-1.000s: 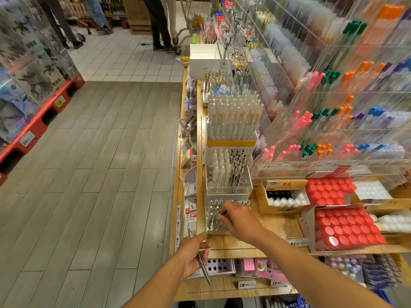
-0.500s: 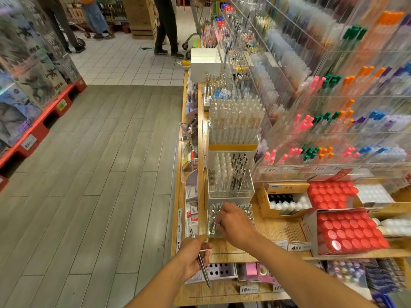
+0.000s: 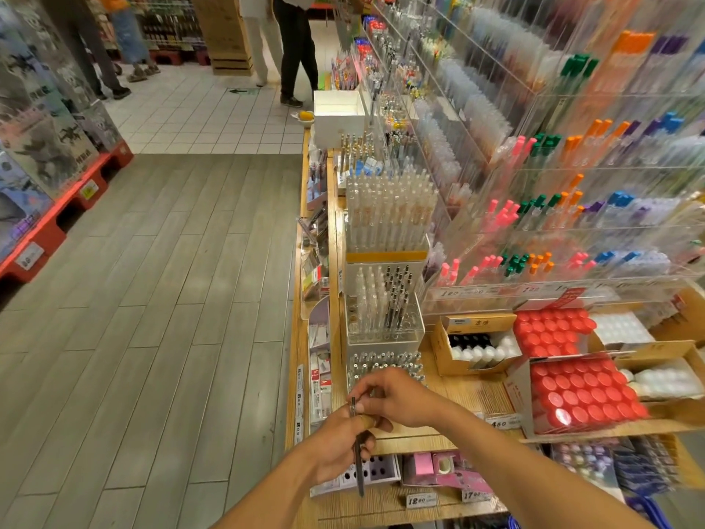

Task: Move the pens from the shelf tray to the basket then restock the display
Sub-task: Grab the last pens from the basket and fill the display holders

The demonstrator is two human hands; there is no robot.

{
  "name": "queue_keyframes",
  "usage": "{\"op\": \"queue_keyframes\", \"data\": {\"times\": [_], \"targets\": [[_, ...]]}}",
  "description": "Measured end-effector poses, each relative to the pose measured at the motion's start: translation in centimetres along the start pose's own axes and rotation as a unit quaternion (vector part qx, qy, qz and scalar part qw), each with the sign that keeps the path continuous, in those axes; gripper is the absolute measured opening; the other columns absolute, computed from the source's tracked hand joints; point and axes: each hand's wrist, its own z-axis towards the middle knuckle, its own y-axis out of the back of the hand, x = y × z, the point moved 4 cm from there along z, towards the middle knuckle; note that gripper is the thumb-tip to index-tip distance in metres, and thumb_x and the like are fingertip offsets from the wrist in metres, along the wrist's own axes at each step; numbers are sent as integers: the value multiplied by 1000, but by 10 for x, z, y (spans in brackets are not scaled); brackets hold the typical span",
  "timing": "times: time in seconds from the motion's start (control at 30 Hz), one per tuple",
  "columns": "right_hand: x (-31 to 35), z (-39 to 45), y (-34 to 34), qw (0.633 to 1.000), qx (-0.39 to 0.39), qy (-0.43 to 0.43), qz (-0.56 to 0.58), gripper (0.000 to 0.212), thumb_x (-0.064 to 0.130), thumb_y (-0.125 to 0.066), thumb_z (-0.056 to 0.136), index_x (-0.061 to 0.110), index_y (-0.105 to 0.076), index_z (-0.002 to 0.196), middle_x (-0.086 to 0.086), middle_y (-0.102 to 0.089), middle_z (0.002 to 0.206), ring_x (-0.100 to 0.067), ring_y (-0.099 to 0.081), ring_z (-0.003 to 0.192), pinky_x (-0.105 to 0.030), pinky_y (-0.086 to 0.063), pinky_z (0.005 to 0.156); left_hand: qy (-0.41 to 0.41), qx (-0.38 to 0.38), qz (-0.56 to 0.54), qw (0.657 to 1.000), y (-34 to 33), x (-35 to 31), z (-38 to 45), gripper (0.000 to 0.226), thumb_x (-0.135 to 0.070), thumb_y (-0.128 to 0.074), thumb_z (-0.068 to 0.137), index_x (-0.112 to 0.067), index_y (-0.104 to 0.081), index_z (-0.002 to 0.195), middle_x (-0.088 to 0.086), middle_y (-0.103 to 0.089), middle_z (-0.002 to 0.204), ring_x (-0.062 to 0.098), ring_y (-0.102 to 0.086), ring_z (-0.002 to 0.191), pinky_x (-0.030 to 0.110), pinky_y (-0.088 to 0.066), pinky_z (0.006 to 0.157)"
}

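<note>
A clear shelf tray (image 3: pixel 385 366) full of upright silver-capped pens stands at the front of the wooden shelf. Just in front of it, my left hand (image 3: pixel 339 448) grips a dark pen (image 3: pixel 358 471) that points down, its top end sticking up past my fingers. My right hand (image 3: pixel 396 399) is directly above and touching my left hand, its fingers pinched on what looks like another pen from the tray. No basket is clearly in view.
Taller clear pen holders (image 3: pixel 385 307) rise behind the tray. Boxes of red-capped bottles (image 3: pixel 583 395) sit to the right, and acrylic pen racks (image 3: pixel 553 208) fill the wall. The wooden shelf edge (image 3: pixel 293 376) borders a grey plank aisle (image 3: pixel 152 299). People stand far off (image 3: pixel 297 51).
My right hand has pulled back from the tray toward me and now meets my left hand. My left hand has risen slightly with its pen.
</note>
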Motion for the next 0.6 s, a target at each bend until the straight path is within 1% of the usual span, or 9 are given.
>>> {"op": "queue_keyframes", "data": {"times": [0.07,0.13,0.2,0.23,0.3,0.33,0.4,0.5,0.6], "targets": [[1,-2,1,1000,-8,-3,8,14,9,-64,93,3,-63,105,4,-62,71,-13,-55,52,-29,-48,52,-14,-3,2,1000,-2,-3,0,30,-1,-50,99,-7,-49,128,12,-69,94,15,-54,66,28,-45,61],[1,-2,3,999,-33,6,-15,14,10,-64,92,3,-64,104,-3,-64,78,-9,-57,62,-27,-50,61,-47,-32,53,997,0,-8,0,35,0,-54,96,-17,-54,127,5,-70,99,16,-60,81,29,-49,72],[-2,-2,5,997,-63,20,-46,12,13,-64,92,8,-64,103,-4,-67,86,-9,-59,73,-30,-52,71,-91,-95,142,981,6,-12,-2,32,-5,-58,95,-25,-59,120,-2,-70,110,14,-63,100,24,-50,81],[-3,-2,7,996,-74,22,-53,11,15,-64,92,11,-63,102,-2,-67,88,-10,-60,76,-32,-52,74,-116,-133,185,967,10,-14,-4,27,-7,-60,95,-25,-61,115,-2,-68,112,15,-63,105,22,-49,82],[-7,-1,9,994,-87,24,-68,10,18,-64,93,15,-61,101,1,-68,88,-14,-62,79,-36,-52,75,-176,-197,258,929,17,-18,-6,19,-9,-65,92,-24,-65,105,-3,-65,109,14,-60,105,21,-48,84],[-8,0,9,993,-91,26,-76,10,20,-64,93,17,-61,101,1,-68,88,-16,-63,80,-37,-52,75,-205,-217,287,910,19,-21,-7,18,-9,-68,90,-24,-66,101,-4,-65,107,13,-59,102,21,-48,83],[-9,1,7,991,-101,37,-85,10,22,-66,92,20,-61,100,8,-66,85,-12,-61,77,-35,-51,72,-253,-239,320,881,21,-25,-8,16,-10,-70,89,-24,-69,98,-4,-63,102,10,-59,94,20,-49,79],[-9,0,12,986,-144,50,-72,17,25,-69,89,24,-62,104,13,-63,86,-12,-61,76,-30,-52,71,-287,-273,328,857,24,-31,-9,11,-13,-69,91,-19,-68,100,-2,-65,97,12,-62,86,20,-52,73],[-13,-8,28,966,-248,52,-46,16,27,-67,91,26,-61,105,12,-65,89,-9,-61,73,-27,-54,67,-287,-308,331,845,29,-33,-7,9,-15,-66,93,-19,-65,101,-2,-65,96,10,-63,87,20,-51,73]]}}
